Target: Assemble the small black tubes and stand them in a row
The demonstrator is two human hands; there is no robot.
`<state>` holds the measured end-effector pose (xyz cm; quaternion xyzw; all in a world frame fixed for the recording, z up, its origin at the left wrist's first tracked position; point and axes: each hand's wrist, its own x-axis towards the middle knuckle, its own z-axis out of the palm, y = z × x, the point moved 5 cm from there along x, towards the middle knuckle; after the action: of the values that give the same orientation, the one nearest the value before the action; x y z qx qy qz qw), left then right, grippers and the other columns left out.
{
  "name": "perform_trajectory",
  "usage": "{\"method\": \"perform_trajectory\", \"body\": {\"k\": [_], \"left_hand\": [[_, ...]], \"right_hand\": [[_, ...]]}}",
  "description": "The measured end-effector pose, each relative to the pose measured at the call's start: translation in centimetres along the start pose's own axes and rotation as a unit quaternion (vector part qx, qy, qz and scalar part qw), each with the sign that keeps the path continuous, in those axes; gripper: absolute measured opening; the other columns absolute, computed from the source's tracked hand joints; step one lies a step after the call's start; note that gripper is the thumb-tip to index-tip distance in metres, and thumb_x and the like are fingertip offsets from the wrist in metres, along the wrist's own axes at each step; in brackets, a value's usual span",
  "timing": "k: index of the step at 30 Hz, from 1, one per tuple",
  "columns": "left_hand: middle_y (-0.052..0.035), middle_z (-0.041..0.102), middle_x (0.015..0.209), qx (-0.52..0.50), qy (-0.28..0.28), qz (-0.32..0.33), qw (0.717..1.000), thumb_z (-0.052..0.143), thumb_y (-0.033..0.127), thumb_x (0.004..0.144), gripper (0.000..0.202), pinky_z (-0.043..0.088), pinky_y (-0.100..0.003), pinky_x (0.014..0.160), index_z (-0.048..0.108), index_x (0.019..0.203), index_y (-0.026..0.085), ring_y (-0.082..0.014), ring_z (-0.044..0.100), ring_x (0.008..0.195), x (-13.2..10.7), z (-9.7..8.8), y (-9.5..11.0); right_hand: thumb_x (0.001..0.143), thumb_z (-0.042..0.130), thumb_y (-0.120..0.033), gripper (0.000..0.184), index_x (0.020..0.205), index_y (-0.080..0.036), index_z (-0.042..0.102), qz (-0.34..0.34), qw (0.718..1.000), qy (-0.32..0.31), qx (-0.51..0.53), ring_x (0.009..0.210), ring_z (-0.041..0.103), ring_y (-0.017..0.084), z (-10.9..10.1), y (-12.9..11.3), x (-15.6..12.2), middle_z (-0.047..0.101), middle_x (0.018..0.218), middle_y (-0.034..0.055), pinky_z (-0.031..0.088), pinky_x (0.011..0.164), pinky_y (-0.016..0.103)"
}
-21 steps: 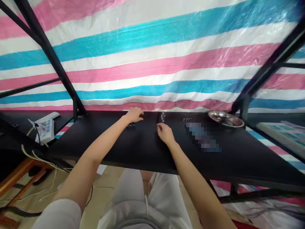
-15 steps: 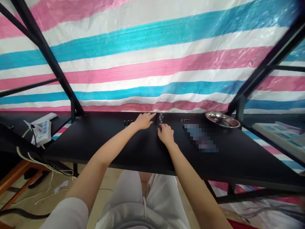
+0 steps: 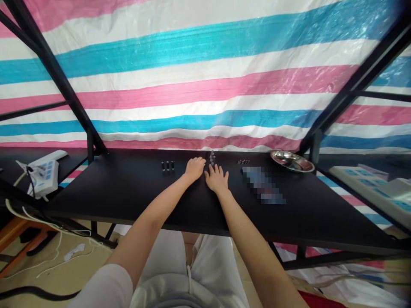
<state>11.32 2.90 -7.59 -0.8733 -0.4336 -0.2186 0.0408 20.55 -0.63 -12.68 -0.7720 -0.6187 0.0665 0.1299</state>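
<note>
My left hand rests low over the black table with its fingers bent and close together. What they hold, if anything, is hidden. My right hand lies palm down just beside it, fingers spread, with nothing visible in it. Just beyond both hands is a small cluster of shiny grey pieces, too small to name. Left of my left hand, three small dark cylinders with pale ends stand in a row. To the right lies a short row of small metallic pieces.
A round metal plate sits at the table's back right, with a pixelated blue object nearer me. White power strips with cables are at the left. Black metal frame bars rise at both sides before a striped sheet.
My left hand has drawn back slightly and its fingers have bent. The right hand's fingers have spread out. The three dark cylinders are now fully uncovered, and the view has shifted a little.
</note>
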Motion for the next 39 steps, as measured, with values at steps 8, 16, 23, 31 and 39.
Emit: {"method": "perform_trajectory", "body": {"k": [8, 16, 23, 31, 39], "left_hand": [[-0.0029, 0.063, 0.082, -0.145, 0.099, -0.023, 0.984, 0.052, 0.026, 0.083, 0.016, 0.043, -0.025, 0.071, 0.063, 0.092, 0.018, -0.0135, 0.056, 0.074, -4.4, -3.8, -1.7], [-0.0017, 0.064, 0.078, -0.247, 0.149, -0.083, 0.954, 0.056, 0.023, 0.079, 0.014, 0.046, -0.024, 0.068, 0.064, 0.089, 0.017, -0.0097, 0.053, 0.062, -7.4, -3.5, -3.7], [-0.0021, 0.066, 0.081, -0.297, 0.145, -0.123, 0.936, 0.058, 0.021, 0.075, 0.015, 0.046, -0.023, 0.064, 0.064, 0.089, 0.017, -0.0092, 0.054, 0.061, -7.5, -3.3, -4.1], [-0.003, 0.066, 0.08, -0.351, 0.156, -0.172, 0.907, 0.058, 0.023, 0.075, 0.015, 0.046, -0.025, 0.065, 0.063, 0.088, 0.017, -0.0096, 0.055, 0.061, -7.6, -3.9, -4.3], [-0.0042, 0.065, 0.08, -0.407, 0.167, -0.211, 0.873, 0.059, 0.027, 0.074, 0.018, 0.044, -0.023, 0.06, 0.064, 0.087, 0.015, -0.0092, 0.054, 0.061, -7.6, -3.5, -5.0]], "right_hand": [[0.089, 0.014, -0.048, 0.061, 0.142, -0.019, 0.021, 0.008, 1.0, -0.023, -0.011, 0.137, 0.008, 0.028, 0.1, -0.2, 1.0, 0.016, 0.149, 0.0081, 0.005, 0.106, 0.056], [0.089, 0.013, -0.047, 0.062, 0.142, -0.016, 0.021, 0.002, 0.999, -0.032, -0.006, 0.137, 0.008, 0.025, -0.1, -0.2, 1.1, 0.015, 0.15, 0.0066, 0.006, 0.106, 0.056], [0.091, 0.019, -0.042, 0.055, 0.138, -0.017, 0.029, -0.048, 0.998, -0.032, 0.0, 0.135, 0.018, 0.023, 0.0, -1.0, -0.7, 0.025, 0.147, 0.0079, 0.013, 0.106, 0.054], [0.083, 0.04, -0.026, 0.025, 0.1, -0.016, 0.056, -0.148, 0.966, 0.099, 0.188, 0.097, 0.054, 0.021, -2.0, -2.2, -1.7, 0.06, 0.101, 0.0117, 0.042, 0.086, 0.034], [0.083, 0.043, -0.04, 0.023, 0.091, -0.019, 0.049, -0.121, 0.853, 0.221, 0.457, 0.063, 0.054, 0.014, -4.3, -1.3, -2.3, 0.056, 0.068, 0.0003, 0.043, 0.065, 0.028]]}}
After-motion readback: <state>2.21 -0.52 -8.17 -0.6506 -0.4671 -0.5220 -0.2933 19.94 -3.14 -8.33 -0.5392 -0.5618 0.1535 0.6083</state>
